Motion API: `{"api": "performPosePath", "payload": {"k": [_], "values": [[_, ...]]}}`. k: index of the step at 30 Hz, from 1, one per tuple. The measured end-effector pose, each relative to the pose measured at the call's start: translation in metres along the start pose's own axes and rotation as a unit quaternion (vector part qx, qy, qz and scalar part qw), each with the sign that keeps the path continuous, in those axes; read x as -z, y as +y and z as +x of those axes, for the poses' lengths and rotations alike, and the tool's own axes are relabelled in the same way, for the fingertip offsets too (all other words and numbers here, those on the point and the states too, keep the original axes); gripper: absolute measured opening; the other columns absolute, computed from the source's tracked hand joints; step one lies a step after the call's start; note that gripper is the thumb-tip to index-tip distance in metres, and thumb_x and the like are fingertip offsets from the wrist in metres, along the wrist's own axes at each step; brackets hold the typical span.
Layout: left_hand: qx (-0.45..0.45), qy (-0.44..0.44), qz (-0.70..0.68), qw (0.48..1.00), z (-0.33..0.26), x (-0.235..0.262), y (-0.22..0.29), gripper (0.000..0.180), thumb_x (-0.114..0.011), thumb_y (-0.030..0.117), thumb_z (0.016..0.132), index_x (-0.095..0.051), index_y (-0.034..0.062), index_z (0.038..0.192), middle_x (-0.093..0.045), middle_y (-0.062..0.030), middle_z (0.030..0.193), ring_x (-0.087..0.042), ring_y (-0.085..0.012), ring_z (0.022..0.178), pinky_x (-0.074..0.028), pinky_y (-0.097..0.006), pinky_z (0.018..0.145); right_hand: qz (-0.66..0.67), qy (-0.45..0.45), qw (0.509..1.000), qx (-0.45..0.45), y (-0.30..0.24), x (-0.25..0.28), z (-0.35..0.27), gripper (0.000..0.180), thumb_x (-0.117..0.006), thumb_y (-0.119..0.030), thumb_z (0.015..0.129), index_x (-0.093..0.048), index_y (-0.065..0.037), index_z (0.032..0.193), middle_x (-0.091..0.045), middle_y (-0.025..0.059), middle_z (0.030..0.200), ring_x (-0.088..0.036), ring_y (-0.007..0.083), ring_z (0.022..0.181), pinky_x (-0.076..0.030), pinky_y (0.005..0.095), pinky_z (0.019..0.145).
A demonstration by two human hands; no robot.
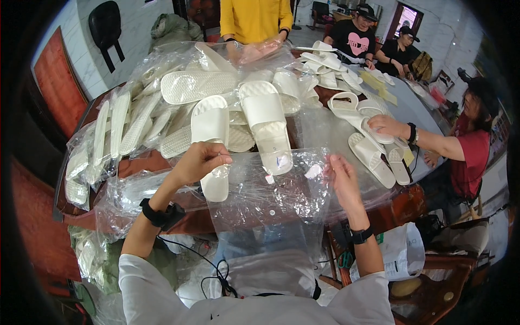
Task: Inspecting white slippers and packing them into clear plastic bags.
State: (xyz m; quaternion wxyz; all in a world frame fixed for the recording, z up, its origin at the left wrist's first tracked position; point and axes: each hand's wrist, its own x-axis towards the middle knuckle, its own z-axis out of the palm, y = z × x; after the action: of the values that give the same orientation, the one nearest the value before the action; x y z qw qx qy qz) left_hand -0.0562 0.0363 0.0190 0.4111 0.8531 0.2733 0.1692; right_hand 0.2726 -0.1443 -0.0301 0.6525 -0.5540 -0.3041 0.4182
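A clear plastic bag [271, 208] hangs between my two hands over the near table edge. My left hand [201, 162] is closed, pinching the bag's upper left corner. My right hand [345, 181] has its fingers closed on the bag's right edge. Just beyond my left hand lies a white slipper [210, 122], its toe end partly behind my hand. Beside it, to the right, another white slipper [265, 111] points toward me, its heel end near the bag's upper edge. A small white paper piece [314, 171] shows at the bag near my right hand.
A heap of bagged white slippers [130, 127] covers the table's left side. Loose slippers [371, 157] lie at right, where a co-worker's hand [385, 125] touches one. Across the table stands a person in yellow [254, 21]. A wooden chair [444, 271] stands at lower right.
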Motion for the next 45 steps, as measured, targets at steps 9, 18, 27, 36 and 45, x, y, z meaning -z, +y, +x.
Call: {"api": "performPosePath", "payload": {"k": [9,18,27,36,45], "values": [[0.000,0.002,-0.116,0.993,0.007,0.014,0.013,0.015,-0.066,0.017,0.094,-0.069,0.0035,0.090,-0.058,0.0070,0.070,-0.043,-0.0006,0.061,-0.035,-0.020,0.053,-0.109,-0.214,0.969,-0.063,0.024,0.022,-0.062,0.029,-0.053,-0.027,0.102,-0.063,-0.002,0.110,-0.070,0.0080,0.099,-0.066,0.0128,0.085,-0.053,0.0265,0.078],[0.043,0.051,-0.407,0.911,0.028,-0.006,0.026,0.052,-0.057,0.047,0.096,-0.057,0.0043,0.125,-0.065,-0.0022,0.087,-0.058,-0.0079,0.068,-0.047,-0.021,0.060,-0.013,0.022,1.000,0.006,-0.008,0.053,-0.049,0.029,-0.057,-0.031,0.099,-0.061,-0.003,0.094,-0.056,-0.0014,0.078,-0.055,0.0073,0.067,-0.051,0.0256,0.059],[0.086,-0.082,-0.262,0.958,0.064,-0.060,0.046,0.039,-0.060,0.020,0.096,-0.053,0.0044,0.131,-0.068,-0.0068,0.102,-0.066,-0.0103,0.075,-0.054,-0.023,0.062,-0.077,0.089,0.990,0.079,-0.025,0.101,0.030,0.031,-0.055,-0.034,0.099,-0.061,-0.003,0.101,-0.057,0.0003,0.080,-0.060,0.0106,0.067,-0.050,0.0247,0.057],[0.157,-0.040,-0.310,0.937,0.145,-0.108,0.059,0.034,-0.062,0.014,0.094,-0.055,0.0033,0.126,-0.066,-0.0091,0.102,-0.066,-0.0160,0.075,-0.057,-0.029,0.062,-0.596,0.307,0.736,0.099,0.007,0.214,0.093,0.060,-0.076,-0.037,0.077,-0.052,-0.013,0.127,-0.050,0.0233,0.124,-0.049,0.0406,0.117,-0.043,0.0469,0.095],[0.207,0.021,-0.310,0.928,0.188,-0.161,0.039,0.027,-0.059,0.007,0.093,-0.056,0.0017,0.120,-0.062,-0.0075,0.093,-0.065,-0.0193,0.075,-0.060,-0.035,0.062,-0.594,0.320,0.714,0.188,0.015,0.253,0.126,0.013,-0.073,-0.020,0.075,-0.072,-0.008,0.078,-0.070,0.0128,0.078,-0.067,0.0339,0.074,-0.052,0.0428,0.068]]}}
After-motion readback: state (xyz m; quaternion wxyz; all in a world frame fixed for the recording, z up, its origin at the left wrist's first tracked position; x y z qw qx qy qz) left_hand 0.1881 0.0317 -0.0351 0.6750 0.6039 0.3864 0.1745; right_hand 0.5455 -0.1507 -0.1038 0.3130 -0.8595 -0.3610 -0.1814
